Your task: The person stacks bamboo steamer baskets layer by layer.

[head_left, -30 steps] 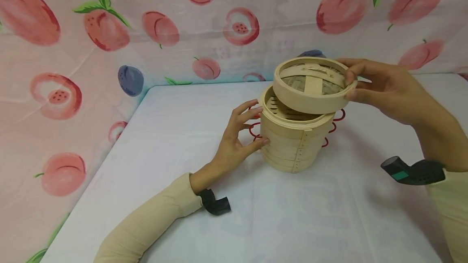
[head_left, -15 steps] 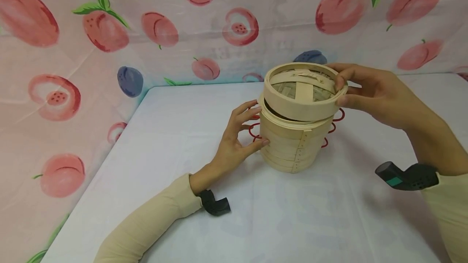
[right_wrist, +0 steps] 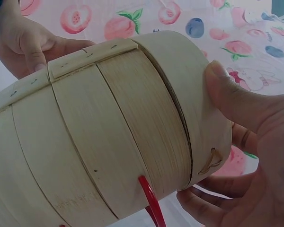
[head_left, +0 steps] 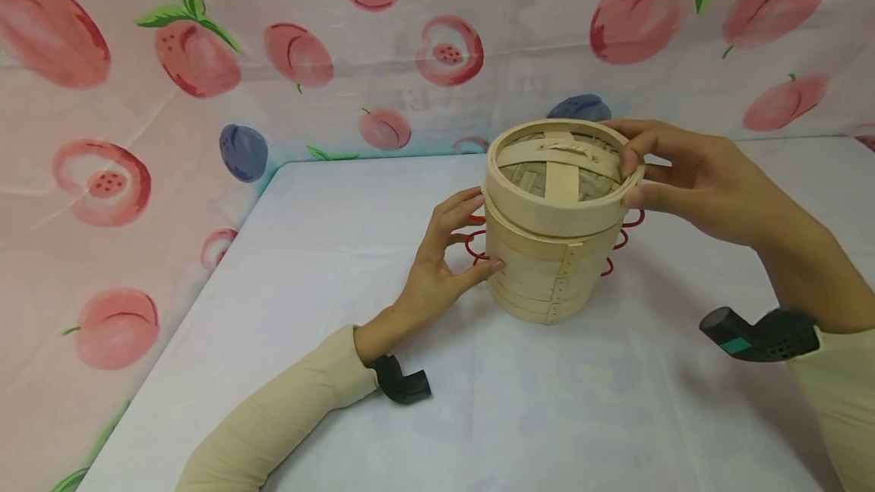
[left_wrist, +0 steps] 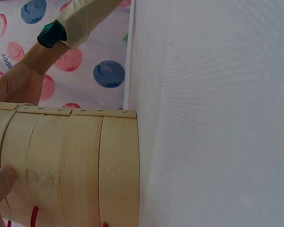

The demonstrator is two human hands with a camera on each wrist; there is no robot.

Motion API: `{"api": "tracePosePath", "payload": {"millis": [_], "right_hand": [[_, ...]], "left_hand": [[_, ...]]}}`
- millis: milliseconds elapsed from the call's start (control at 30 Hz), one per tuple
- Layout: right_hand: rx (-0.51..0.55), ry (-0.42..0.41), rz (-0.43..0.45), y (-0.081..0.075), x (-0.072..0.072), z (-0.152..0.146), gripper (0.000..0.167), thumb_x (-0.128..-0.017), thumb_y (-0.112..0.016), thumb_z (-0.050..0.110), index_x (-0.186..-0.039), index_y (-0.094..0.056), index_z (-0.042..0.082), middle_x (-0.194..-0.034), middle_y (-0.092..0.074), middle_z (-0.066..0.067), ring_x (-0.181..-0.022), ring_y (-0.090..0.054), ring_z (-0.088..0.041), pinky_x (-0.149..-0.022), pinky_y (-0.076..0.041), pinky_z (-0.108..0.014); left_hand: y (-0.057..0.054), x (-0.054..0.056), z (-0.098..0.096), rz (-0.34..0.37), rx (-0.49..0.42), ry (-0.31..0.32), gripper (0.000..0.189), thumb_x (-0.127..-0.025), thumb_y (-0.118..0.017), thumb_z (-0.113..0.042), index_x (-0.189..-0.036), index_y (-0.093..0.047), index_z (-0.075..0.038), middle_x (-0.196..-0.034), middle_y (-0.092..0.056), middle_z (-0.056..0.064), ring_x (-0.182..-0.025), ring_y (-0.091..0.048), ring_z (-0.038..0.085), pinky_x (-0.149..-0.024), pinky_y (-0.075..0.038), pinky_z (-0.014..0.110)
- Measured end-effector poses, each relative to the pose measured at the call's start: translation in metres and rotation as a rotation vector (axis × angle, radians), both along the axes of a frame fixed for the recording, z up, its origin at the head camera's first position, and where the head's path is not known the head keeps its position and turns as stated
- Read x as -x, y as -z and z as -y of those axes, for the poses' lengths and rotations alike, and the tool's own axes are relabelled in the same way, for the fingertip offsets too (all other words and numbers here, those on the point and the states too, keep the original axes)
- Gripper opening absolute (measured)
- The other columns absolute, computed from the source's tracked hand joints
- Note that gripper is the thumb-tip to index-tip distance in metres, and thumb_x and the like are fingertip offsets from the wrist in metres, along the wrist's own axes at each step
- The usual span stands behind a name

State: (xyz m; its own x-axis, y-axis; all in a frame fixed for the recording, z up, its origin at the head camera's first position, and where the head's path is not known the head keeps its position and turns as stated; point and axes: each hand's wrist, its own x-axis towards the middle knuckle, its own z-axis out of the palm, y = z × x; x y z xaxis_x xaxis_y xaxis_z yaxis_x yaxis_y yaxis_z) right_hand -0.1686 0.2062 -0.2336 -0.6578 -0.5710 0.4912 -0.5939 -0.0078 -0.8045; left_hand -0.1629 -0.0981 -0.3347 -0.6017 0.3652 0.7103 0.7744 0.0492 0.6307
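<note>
A round bamboo steamer (head_left: 529,272) of stacked tiers stands upright on the white table, with red loops on both sides. Its woven lid (head_left: 562,182) sits on top, level around the rim in the head view. A narrow dark seam shows under the lid's edge in the right wrist view. My right hand (head_left: 711,184) pinches the lid's right rim, thumb in front and forefinger over the top. At the steamer's left side my left hand (head_left: 440,249) holds the tiers, its thumb on the front and fingers spread toward the back. The steamer's inside is hidden by the lid.
The white tabletop (head_left: 533,416) spreads around the steamer. Behind it and along the left hangs a pink cloth (head_left: 383,44) printed with fruit. Each wrist carries a black camera, the right one (head_left: 762,334) hanging over the table.
My right hand has moved the lid left and down from a tilted position half over the top, so it now covers the steamer. The left hand has stayed in place.
</note>
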Motion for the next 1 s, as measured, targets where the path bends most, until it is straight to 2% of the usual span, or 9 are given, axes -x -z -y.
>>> {"api": "tracePosePath", "payload": {"millis": [100, 267, 400, 533, 700, 767, 1000], "right_hand": [[-0.004, -0.016, -0.006, 0.0007, -0.0001, 0.0000, 0.028, -0.077, -0.061, -0.024, -0.096, -0.054, -0.005, -0.141, -0.038, -0.021, -0.131, -0.034, -0.028, -0.090, -0.046, -0.018], [-0.038, 0.008, -0.024, 0.0000, -0.0012, 0.0005, 0.028, -0.077, -0.062, -0.024, -0.096, -0.054, -0.004, -0.142, -0.038, -0.020, -0.134, -0.032, -0.026, -0.092, -0.044, -0.017], [-0.036, 0.014, 0.032, -0.0025, -0.0035, 0.0019, 0.027, -0.079, -0.060, -0.024, -0.096, -0.052, -0.005, -0.142, -0.036, -0.022, -0.134, -0.032, -0.029, -0.091, -0.046, -0.020], [-0.008, -0.014, 0.092, -0.0029, -0.0033, 0.0020, 0.023, -0.081, -0.056, -0.024, -0.097, -0.050, -0.008, -0.144, -0.032, -0.025, -0.136, -0.027, -0.032, -0.089, -0.047, -0.022], [0.035, -0.105, 0.080, 0.0008, 0.0013, -0.0005, 0.020, -0.083, -0.056, -0.022, -0.098, -0.048, -0.011, -0.144, -0.029, -0.028, -0.139, -0.021, -0.033, -0.087, -0.047, -0.024], [0.034, -0.115, 0.080, 0.0016, 0.0017, -0.0012, 0.020, -0.084, -0.057, -0.022, -0.099, -0.048, -0.011, -0.146, -0.029, -0.028, -0.139, -0.021, -0.033, -0.084, -0.048, -0.024], [0.014, -0.123, 0.076, 0.0031, 0.0019, -0.0026, 0.021, -0.084, -0.057, -0.020, -0.100, -0.047, -0.011, -0.147, -0.027, -0.027, -0.141, -0.017, -0.032, -0.084, -0.047, -0.024]], "left_hand": [[0.0008, 0.0006, 0.0003, 0.002, 0.000, -0.001, 0.088, -0.075, -0.078, 0.006, -0.144, -0.036, -0.029, -0.147, -0.032, 0.009, -0.115, -0.050, 0.026, -0.088, -0.047, 0.043], [0.0005, 0.0000, 0.0002, 0.008, 0.001, -0.009, 0.091, -0.075, -0.078, 0.006, -0.146, -0.034, -0.030, -0.147, -0.032, 0.007, -0.114, -0.051, 0.025, -0.089, -0.047, 0.042], [0.0005, 0.0002, 0.0001, 0.010, 0.006, -0.012, 0.092, -0.075, -0.078, 0.006, -0.147, -0.034, -0.032, -0.147, -0.032, 0.007, -0.115, -0.051, 0.025, -0.088, -0.047, 0.042], [0.0004, 0.0007, 0.0003, 0.012, 0.004, -0.004, 0.091, -0.075, -0.077, 0.006, -0.146, -0.035, -0.033, -0.148, -0.032, 0.008, -0.116, -0.050, 0.025, -0.087, -0.048, 0.043], [-0.0002, -0.0003, 0.0007, 0.013, 0.007, 0.001, 0.089, -0.075, -0.077, 0.005, -0.146, -0.036, -0.032, -0.148, -0.031, 0.009, -0.116, -0.049, 0.026, -0.087, -0.048, 0.042], [-0.0001, -0.0005, 0.0009, 0.010, 0.010, 0.002, 0.089, -0.076, -0.077, 0.005, -0.146, -0.036, -0.031, -0.148, -0.031, 0.009, -0.116, -0.049, 0.026, -0.087, -0.048, 0.043], [0.0017, -0.0008, 0.0018, -0.001, 0.016, -0.002, 0.090, -0.075, -0.077, 0.006, -0.146, -0.036, -0.032, -0.147, -0.031, 0.010, -0.116, -0.050, 0.027, -0.087, -0.048, 0.043]]}}
